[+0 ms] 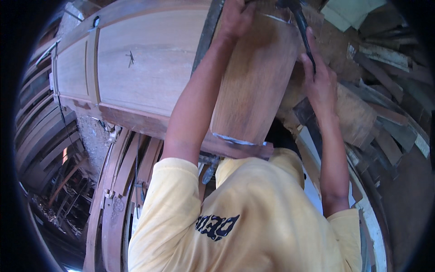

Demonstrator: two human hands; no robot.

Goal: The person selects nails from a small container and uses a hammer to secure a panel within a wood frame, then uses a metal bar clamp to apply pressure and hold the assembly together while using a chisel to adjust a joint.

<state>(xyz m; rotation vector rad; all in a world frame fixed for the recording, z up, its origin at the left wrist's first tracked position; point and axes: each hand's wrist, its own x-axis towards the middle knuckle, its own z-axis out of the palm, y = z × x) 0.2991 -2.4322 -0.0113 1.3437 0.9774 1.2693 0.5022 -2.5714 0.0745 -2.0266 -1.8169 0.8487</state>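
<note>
My right hand [321, 84] is closed round the dark handle of a hammer [304, 34], whose head reaches the top edge of the view. At the far end of a brown wooden panel [253, 86], my left hand [238, 19] has its fingers curled together. What they hold, if anything, is too small or hidden to tell. Pale bluish strips show along the panel's near and far ends. To the left, a small heap of nails [130, 59] lies on a large framed wooden door [149, 75].
Against the door's right end lies a dark strip [207, 36]. Long boards [120, 167] stand below the door at the left. Scrap wood [385, 104] is piled at the right. A rough grey post [90, 136] rises beside the door's near edge.
</note>
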